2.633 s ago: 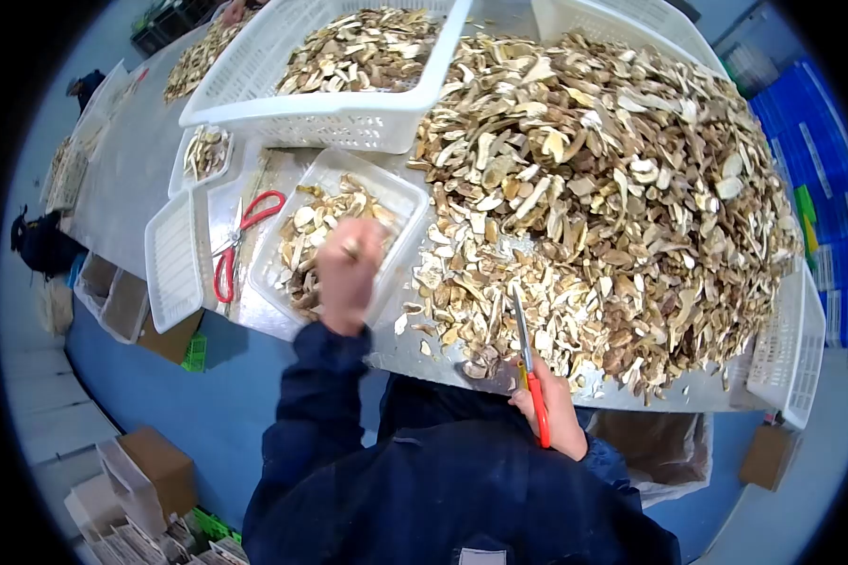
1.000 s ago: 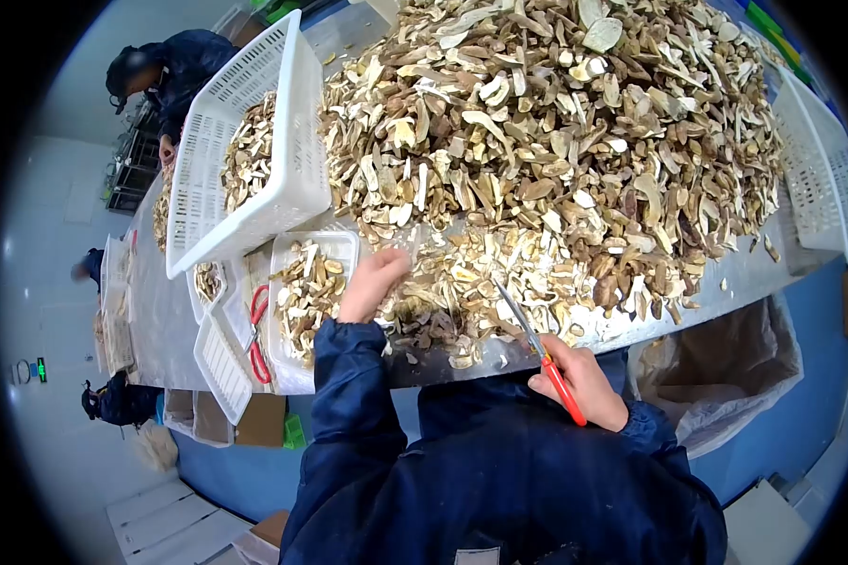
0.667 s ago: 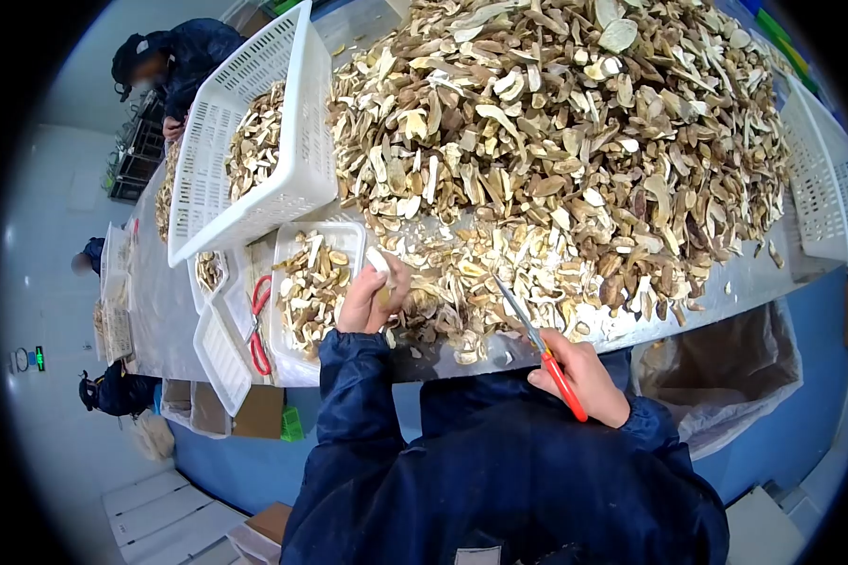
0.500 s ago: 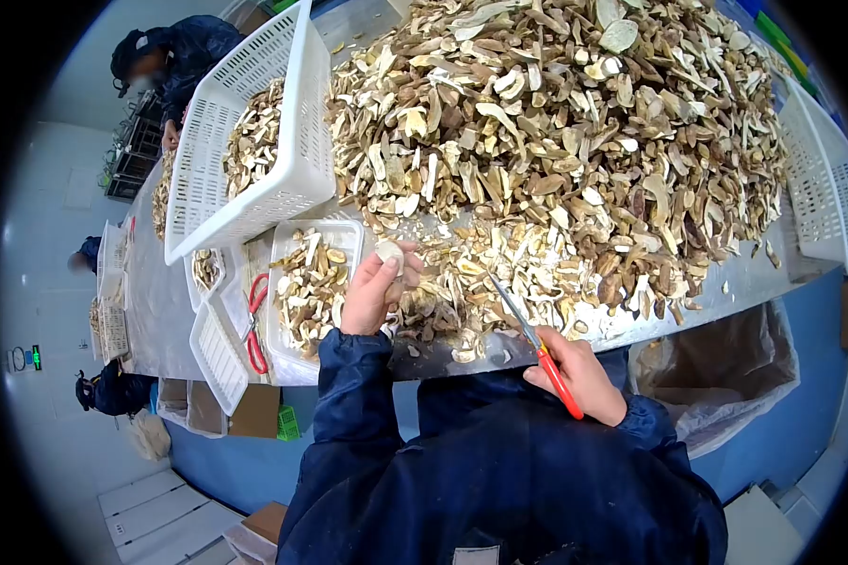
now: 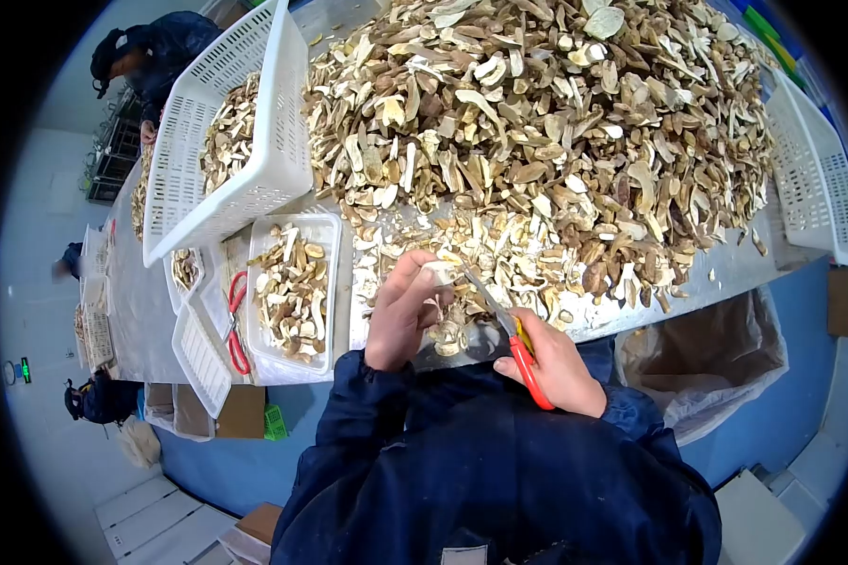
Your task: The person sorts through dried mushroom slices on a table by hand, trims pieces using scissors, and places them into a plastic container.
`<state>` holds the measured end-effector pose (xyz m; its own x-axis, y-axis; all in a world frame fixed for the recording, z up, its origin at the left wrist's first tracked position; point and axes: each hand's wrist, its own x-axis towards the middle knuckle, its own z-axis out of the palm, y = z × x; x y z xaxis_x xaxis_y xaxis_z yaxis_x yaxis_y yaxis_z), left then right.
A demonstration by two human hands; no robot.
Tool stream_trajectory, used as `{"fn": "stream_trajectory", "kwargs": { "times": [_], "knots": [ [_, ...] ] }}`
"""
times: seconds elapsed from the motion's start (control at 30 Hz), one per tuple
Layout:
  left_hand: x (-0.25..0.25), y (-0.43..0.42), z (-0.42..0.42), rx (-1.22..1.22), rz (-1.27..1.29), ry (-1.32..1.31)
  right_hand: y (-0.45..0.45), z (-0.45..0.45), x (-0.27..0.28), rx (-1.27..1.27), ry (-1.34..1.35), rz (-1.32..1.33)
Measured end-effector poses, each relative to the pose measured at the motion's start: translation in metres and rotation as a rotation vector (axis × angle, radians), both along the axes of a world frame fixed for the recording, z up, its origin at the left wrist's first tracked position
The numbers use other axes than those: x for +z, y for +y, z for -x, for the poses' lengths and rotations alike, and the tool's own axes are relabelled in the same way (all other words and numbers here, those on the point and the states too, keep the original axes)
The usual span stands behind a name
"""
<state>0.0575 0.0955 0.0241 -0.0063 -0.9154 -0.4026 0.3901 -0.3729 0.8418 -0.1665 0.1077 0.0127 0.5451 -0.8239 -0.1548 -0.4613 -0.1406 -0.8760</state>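
Between the fingertips of my left hand is a pale mushroom slice. My right hand is closed round the red and yellow handles of a pair of scissors. Their blades point up and left, with the tips close to the slice; whether they touch it I cannot tell. Beneath both hands, loose pale mushroom pieces are spread on the metal table. Behind them rises a large heap of dried mushroom slices. A clear plastic tray with mushroom slices stands left of my left hand.
A tall white basket with slices stands at the left, another white basket at the right. Red-handled scissors lie by a small white basket. A lined bin is below the table edge. A co-worker is at upper left.
My left hand has moved right with the mushroom slice, toward the scissors. My right hand has shifted slightly left, bringing the blade tips near the slice. The whole view has shifted a little.
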Motion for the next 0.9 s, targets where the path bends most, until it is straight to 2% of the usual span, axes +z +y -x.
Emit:
{"fn": "stream_trajectory", "kwargs": {
  "times": [0.23, 0.33, 0.43, 0.63, 0.77, 0.9],
  "knots": [
    [-0.002, 0.010, 0.029, 0.170, -0.026, 0.261, 0.000, -0.005, 0.010, -0.043, 0.014, -0.002],
    [-0.010, 0.014, 0.036, 0.201, -0.055, 0.286, 0.002, -0.006, 0.005, -0.059, 0.041, 0.028],
    [-0.014, 0.021, 0.042, 0.206, -0.024, 0.261, 0.002, -0.005, 0.006, -0.051, 0.063, 0.054],
    [-0.020, 0.027, 0.028, 0.125, 0.050, 0.033, 0.005, -0.002, 0.002, 0.033, 0.137, 0.068],
    [-0.022, 0.031, 0.022, 0.075, 0.033, -0.007, 0.011, -0.007, -0.007, 0.044, 0.201, 0.079],
    [-0.022, 0.034, 0.021, 0.065, -0.014, 0.026, 0.015, -0.008, -0.010, 0.056, 0.113, -0.034]
  ]
}}
